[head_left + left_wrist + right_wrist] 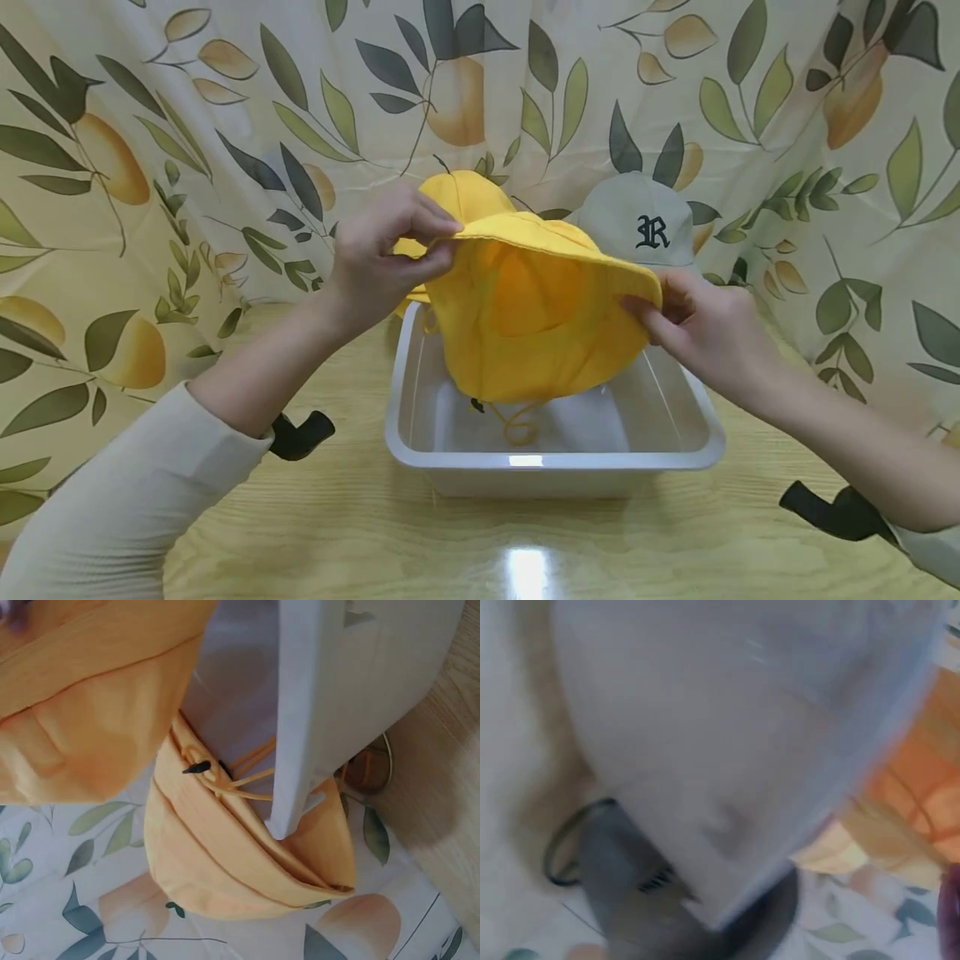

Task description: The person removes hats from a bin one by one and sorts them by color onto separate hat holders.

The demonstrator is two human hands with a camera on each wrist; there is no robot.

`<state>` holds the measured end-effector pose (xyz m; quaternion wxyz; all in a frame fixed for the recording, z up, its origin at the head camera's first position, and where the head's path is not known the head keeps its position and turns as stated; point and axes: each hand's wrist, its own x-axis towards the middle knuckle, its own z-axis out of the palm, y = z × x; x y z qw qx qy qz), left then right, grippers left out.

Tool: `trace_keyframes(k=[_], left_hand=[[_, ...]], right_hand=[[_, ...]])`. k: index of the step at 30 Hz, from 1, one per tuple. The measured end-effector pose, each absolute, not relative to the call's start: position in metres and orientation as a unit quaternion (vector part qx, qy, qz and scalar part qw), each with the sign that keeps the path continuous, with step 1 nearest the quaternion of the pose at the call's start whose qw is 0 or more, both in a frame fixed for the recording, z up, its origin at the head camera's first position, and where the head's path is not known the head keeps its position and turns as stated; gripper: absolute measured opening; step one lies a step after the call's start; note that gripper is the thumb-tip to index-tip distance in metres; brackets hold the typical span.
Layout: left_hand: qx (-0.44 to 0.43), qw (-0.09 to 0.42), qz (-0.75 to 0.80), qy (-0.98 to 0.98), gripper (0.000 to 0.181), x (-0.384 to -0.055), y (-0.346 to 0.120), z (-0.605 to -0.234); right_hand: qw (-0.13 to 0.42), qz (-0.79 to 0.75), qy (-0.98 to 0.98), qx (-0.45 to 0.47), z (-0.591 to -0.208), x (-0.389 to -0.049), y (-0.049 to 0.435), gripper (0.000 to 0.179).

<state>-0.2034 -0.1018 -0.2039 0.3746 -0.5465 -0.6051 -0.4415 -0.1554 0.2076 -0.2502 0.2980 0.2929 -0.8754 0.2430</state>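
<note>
Both hands hold a yellow sun hat (pixel 540 358) by its brim, its inside facing me, above a white plastic basin (pixel 615 460). My left hand (pixel 386 246) pinches the brim's left part between thumb and fingers. At the opposite end, my right hand (pixel 708 325) grips the brim. A thin cord hangs from the hat's lower side. Behind it, a second yellow hat (pixel 461 193) is partly hidden; the left wrist view shows this hat (pixel 225 855) hooked over the basin's rim, with a cord and dark toggle.
A grey cap (pixel 633 218) with a black letter R sits at the basin's back right; the right wrist view shows this cap (pixel 630 877) at a basin corner. A leaf-and-fruit patterned curtain (pixel 300 100) surrounds the wooden table (pixel 337 517).
</note>
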Motion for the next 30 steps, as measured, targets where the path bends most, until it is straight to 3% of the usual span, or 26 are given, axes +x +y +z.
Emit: trace_keyframes(k=[3,7,15,19,26,30], left_hand=[[-0.543,0.396,-0.414,-0.614,0.016,-0.205,-0.105,-0.207],[-0.529,0.422,-0.362,-0.641,0.016,-0.208,-0.112,-0.217],[-0.469,0.435,-0.296,-0.710,0.037,-0.219,-0.124,-0.244],[-0.411,0.405,-0.319,-0.752,0.030,-0.227,-0.131,-0.260],[-0.208,0.272,-0.407,-0.847,0.021,-0.243,-0.133,-0.264],[-0.156,0.285,-0.480,-0.815,0.024,-0.247,-0.133,-0.252]], right_hand=[[0.344,0.231,-0.854,0.316,-0.233,-0.158,0.203,0.020],[0.357,0.293,-0.826,0.324,-0.214,-0.161,0.200,0.010],[0.387,0.336,-0.793,0.330,-0.180,-0.168,0.183,0.010],[0.409,0.324,-0.784,0.336,-0.171,-0.171,0.176,0.012],[0.429,0.344,-0.763,0.338,-0.166,-0.177,0.168,0.014],[0.459,0.353,-0.745,0.332,-0.167,-0.183,0.163,0.014]])
